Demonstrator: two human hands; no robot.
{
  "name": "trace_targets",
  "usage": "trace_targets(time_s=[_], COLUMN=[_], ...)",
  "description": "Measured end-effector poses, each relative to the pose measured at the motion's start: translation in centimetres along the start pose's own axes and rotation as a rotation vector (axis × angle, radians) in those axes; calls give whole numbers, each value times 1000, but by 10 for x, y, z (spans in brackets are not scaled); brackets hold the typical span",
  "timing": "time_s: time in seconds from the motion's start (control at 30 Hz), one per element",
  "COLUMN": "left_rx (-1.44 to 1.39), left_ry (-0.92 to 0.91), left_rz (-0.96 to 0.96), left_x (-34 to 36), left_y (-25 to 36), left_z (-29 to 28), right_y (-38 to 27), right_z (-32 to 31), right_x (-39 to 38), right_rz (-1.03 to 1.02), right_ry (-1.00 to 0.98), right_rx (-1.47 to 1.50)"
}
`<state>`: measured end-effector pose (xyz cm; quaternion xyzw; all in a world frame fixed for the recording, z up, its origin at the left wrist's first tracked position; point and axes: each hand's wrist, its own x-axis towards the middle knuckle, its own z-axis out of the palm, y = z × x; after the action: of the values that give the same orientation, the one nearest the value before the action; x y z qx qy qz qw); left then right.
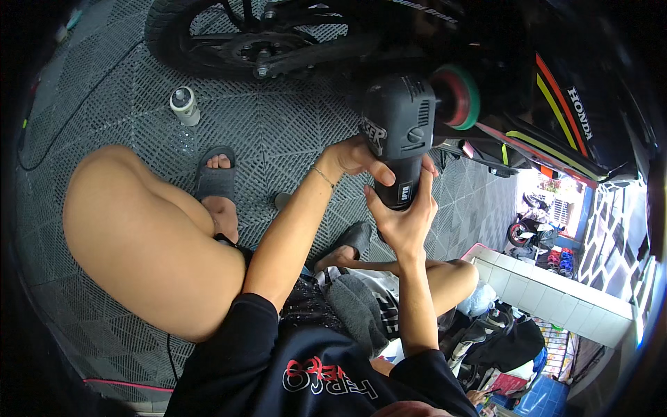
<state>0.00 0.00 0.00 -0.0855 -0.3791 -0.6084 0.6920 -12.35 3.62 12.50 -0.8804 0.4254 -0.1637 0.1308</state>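
The black shirt [267, 361] is nearest; from afar, I see left hand [351, 158] and right hand [406, 221] both grasping one polisher [399, 115].

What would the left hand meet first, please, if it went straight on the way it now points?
The black polisher, which the left hand is touching. Beyond it, the motorcycle's dark bodywork may come next, though depth is unclear.

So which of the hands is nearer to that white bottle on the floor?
Left. The left hand, holding the black power tool, is to the right of the bottle and lower in the picture; the right hand, around the tool's handle, is farther right and lower still.
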Motion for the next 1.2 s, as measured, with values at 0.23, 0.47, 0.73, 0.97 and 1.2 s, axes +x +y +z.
trace_targets(time_s=[0.23,0.47,0.73,0.97,1.2], left_rx=[295,255,120,89,174], left_ry=[44,45,152,268,174], left_rz=[13,98,72,36,32], left_x=[6,11,8,5,9], left_y=[-4,3,-11,-24,-15], left_z=[-3,11,13,5,11], right_y=[20,23,39,42,57], right_z=[-4,-16,-22,-25,-19], right_x=[8,18,27,38,34], right_rz=[-134,-80,-100,-31,-202], right_ry=[54,-45,-127,-251,-116], right_rx=[5,79,18,5,16])
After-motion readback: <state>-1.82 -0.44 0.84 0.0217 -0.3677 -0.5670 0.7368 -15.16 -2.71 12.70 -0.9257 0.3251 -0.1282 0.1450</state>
